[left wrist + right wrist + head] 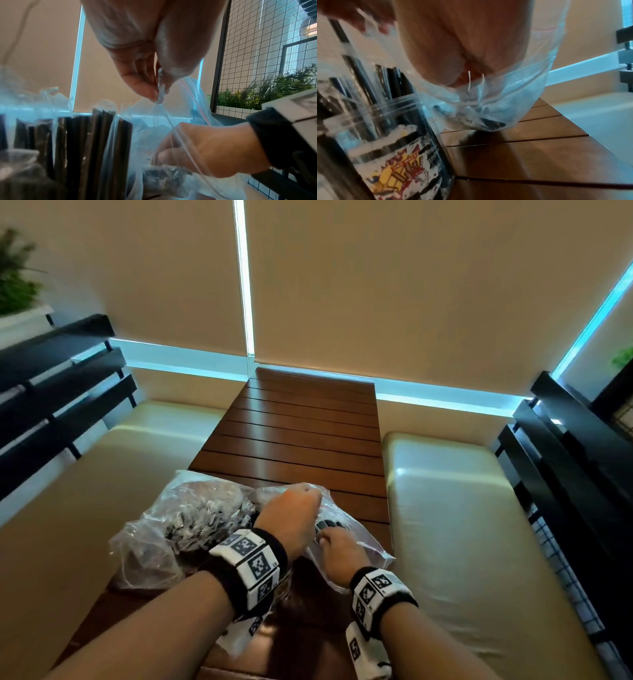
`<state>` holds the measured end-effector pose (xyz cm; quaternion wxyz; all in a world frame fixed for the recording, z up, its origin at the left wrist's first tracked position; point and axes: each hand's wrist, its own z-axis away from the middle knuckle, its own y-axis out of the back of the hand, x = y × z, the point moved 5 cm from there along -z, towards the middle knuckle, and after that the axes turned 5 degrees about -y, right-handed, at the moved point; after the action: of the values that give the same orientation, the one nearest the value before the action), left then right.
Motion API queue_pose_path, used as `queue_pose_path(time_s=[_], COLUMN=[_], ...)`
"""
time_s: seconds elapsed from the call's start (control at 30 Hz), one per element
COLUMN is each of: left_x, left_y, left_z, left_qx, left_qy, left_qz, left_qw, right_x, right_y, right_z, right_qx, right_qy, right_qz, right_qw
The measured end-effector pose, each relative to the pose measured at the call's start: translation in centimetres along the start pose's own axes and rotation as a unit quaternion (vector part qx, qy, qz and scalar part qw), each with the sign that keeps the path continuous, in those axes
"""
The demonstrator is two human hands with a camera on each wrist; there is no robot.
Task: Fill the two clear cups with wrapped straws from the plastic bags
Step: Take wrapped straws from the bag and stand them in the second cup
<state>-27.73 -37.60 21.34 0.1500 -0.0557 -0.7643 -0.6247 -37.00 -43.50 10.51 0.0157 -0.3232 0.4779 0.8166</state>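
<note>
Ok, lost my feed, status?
Left hand pinches zip bag rim. Right hand inside it, grip unclear. Printed cup holds straws.

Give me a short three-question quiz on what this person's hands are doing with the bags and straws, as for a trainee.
1. True or false: the left hand pinches the rim of the zip bag.
2. Where is the right hand? A) inside the zip bag B) on the cushion C) in the air
3. Fill in: the printed clear cup already holds dark wrapped ____.

Key: 1 true; 2 A; 3 straws.
</note>
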Motion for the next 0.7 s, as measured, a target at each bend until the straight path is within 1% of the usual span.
queue_pose_path(time_s=[0.13, 0.2, 0.3, 0.4, 0.5, 0.6, 0.7], left_x=[0.0, 0.0, 0.2, 0.0, -0.3, -0.6, -1.2], left_y=[0.7, 1.1, 1.4, 1.4, 1.2, 0.9, 0.5], left_z=[0.7, 1.1, 1.7, 2.1, 2.3, 2.3, 2.0], left_qx=[-0.010, -0.010, -0.020, -0.033, -0.033, -0.026, -0.016], left_qy=[-0.016, -0.020, -0.025, -0.026, -0.026, -0.020, -0.010], left_qz=[-0.017, -0.027, -0.028, -0.026, -0.033, -0.028, -0.028], left_qw=[1.000, 0.999, 0.999, 0.999, 0.999, 0.999, 0.999], right_x=[-2.0, -2.1, -1.9, -2.5, -3.0, -2.7, -2.5], right_y=[0.2, -0.1, 0.2, -0.9, -1.4, -1.1, -0.2], right_z=[-0.3, -0.1, -0.3, -0.4, -0.4, -0.3, -0.5], right_qx=[-0.030, -0.057, -0.043, -0.065, -0.058, -0.068, -0.045], right_qy=[-0.011, -0.026, -0.037, -0.041, -0.046, -0.054, -0.038], right_qz=[0.015, 0.069, 0.150, 0.150, 0.169, 0.175, 0.205], right_qw=[0.999, 0.996, 0.987, 0.986, 0.983, 0.981, 0.977])
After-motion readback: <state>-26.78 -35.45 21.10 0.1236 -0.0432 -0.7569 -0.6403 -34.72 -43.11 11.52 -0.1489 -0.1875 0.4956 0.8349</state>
